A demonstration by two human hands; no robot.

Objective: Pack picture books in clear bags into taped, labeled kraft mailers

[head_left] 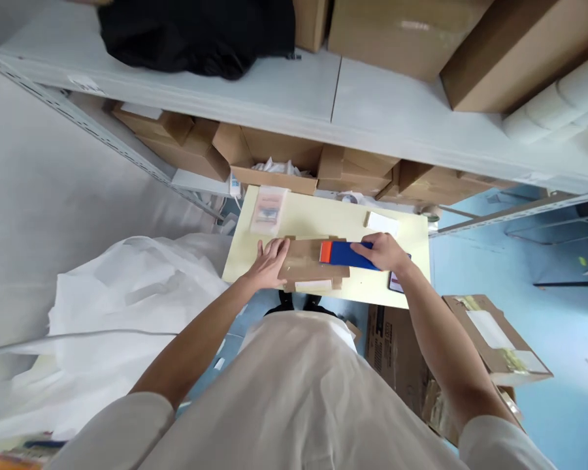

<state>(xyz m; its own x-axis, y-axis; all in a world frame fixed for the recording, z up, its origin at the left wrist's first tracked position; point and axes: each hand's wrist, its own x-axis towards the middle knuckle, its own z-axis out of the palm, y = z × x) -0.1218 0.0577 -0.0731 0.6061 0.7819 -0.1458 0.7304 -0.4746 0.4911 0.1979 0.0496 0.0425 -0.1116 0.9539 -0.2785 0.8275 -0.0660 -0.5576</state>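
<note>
A flattened-looking brown cardboard box [304,266] lies along the front part of the pale yellow table [318,207], with side flaps sticking out. My left hand [270,260] rests on its left end, fingers stretched out and thumb apart. In my right hand [383,252] is a slim flat blue box [347,253] with an orange end, gripped at its right part. Its orange end lies over the right half of the cardboard. Just beside my right wrist, a phone [396,282] with a lit screen is partly hidden.
A clear packet [269,210] and a white card-like item [383,224] lie at the table's back. Behind stands a shelf [274,98] with cardboard boxes. White sheeting [127,313] bulges at the left; cartons [494,333] stand on the floor at the right.
</note>
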